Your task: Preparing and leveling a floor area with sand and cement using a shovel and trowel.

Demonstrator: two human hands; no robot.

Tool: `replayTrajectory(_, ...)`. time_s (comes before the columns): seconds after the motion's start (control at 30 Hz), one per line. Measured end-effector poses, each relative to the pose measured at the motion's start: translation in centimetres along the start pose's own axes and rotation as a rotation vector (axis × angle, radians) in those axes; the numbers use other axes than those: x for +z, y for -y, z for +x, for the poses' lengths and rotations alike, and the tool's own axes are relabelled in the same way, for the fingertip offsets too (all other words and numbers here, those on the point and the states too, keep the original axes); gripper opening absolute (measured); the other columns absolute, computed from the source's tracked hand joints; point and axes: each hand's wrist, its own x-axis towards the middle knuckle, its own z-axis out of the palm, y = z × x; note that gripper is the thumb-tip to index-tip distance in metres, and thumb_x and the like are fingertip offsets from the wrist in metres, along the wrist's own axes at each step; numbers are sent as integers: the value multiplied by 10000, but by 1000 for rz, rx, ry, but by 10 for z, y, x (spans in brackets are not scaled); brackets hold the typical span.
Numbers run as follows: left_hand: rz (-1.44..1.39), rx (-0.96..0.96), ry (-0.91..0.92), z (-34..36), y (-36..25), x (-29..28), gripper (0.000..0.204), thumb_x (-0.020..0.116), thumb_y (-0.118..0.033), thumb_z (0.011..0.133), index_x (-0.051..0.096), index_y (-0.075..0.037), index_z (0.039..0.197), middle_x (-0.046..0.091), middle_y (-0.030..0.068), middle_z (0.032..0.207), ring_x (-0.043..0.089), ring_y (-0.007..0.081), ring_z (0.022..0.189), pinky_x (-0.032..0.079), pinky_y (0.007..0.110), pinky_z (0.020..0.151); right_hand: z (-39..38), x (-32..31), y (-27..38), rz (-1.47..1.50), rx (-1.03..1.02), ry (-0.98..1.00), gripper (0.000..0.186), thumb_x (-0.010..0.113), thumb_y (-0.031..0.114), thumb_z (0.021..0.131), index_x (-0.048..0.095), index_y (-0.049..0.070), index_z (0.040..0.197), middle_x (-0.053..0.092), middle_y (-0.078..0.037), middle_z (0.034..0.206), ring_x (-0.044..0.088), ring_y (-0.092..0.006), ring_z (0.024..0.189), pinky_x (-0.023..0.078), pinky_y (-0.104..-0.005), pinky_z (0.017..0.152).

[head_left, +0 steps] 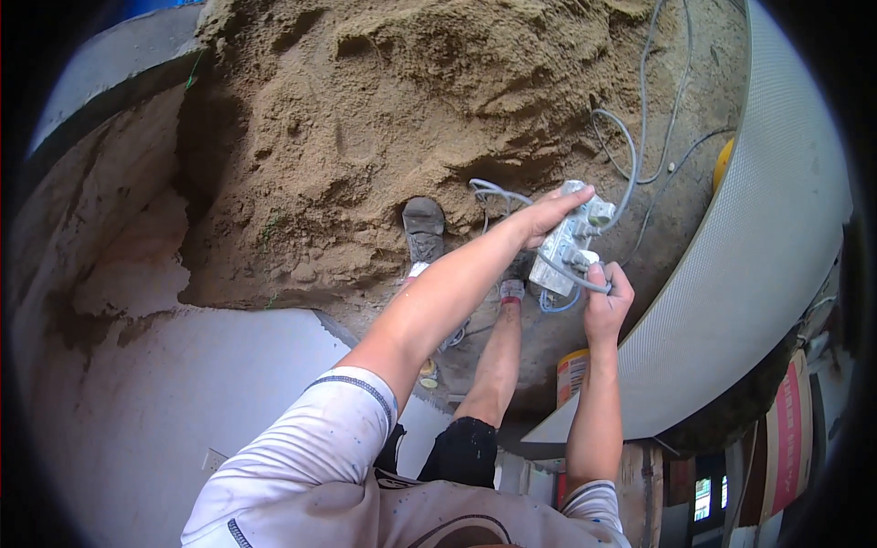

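A dusty white power strip [551, 271] is held up in front of me, tilted, above the ground. My left hand [550, 217] grips its far left end, with the thumb lying over the top edge. At the strip's near right side, my right hand [609, 306] is closed at a plug [579, 259] with a grey cord [596, 287]. Whether that plug is fully seated in its socket I cannot tell. Another plug [598, 217] sits at the far end, and its grey cord [632, 169] loops away from it. Bluish wire [559, 309] hangs under the near end.
A large sand heap [393, 100] spreads ahead. A curved pale textured panel [744, 265] stands at right, with cardboard boxes [787, 438] behind. Cables [647, 91] trail over the ground at far right. A yellow-orange container [572, 373] stands near my right forearm. A white wall [174, 402] is at left.
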Motion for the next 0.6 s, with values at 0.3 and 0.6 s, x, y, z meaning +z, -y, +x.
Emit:
replayTrajectory(0.3,540,498,-218,-5,-15,10,571,730,-373,973,588,35,1345,724,70,1097,648,132,1004,525,310,931,2,-6,5,-312,78,-173,322,695,146,936,499,15,716,467,-161,608,454,-219,516,400,-377,521)
replayTrajectory(0.6,634,489,-239,-14,-25,-41,659,774,-322,943,500,8,1443,722,80,1149,653,146,1051,520,326,973,-13,14,52,-341,-242,-155,379,713,114,910,433,23,672,370,-124,571,411,-241,480,351,-361,486)
